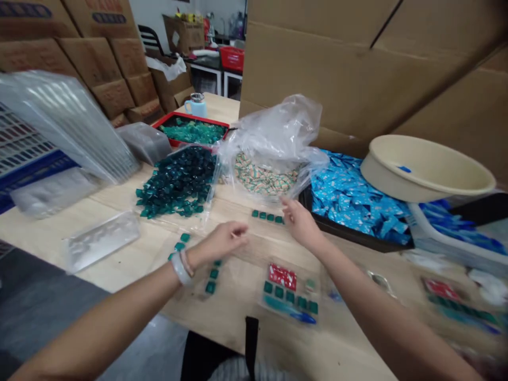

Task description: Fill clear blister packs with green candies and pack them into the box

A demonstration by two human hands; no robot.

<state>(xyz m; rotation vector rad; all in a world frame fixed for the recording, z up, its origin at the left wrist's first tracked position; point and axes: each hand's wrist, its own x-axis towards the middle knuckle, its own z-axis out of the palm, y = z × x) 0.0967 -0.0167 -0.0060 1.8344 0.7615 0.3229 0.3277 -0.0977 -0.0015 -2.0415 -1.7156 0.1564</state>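
Observation:
My left hand (228, 241), with a pale bangle at the wrist, hovers above the table, fingers loosely curled with a gap between thumb and index. Nothing shows in it. Dark green square pieces (210, 287) lie in short rows under and beside it. My right hand (299, 222) is closed, fingertips together at the right end of another row of green squares (262, 215); whether it holds anything is hidden. Nearer my body lies a clear tray (273, 312) with a red packet (282, 276), several green squares and a blue item.
Behind are a heap of green pieces (178, 182), a plastic bag (278, 127) of small patterned pieces, blue packets (353, 196) and a cream basin (428, 185). Clear trays (103, 238) stand left. A second filled tray (456, 301) lies right. Cardboard (317, 74) rises behind.

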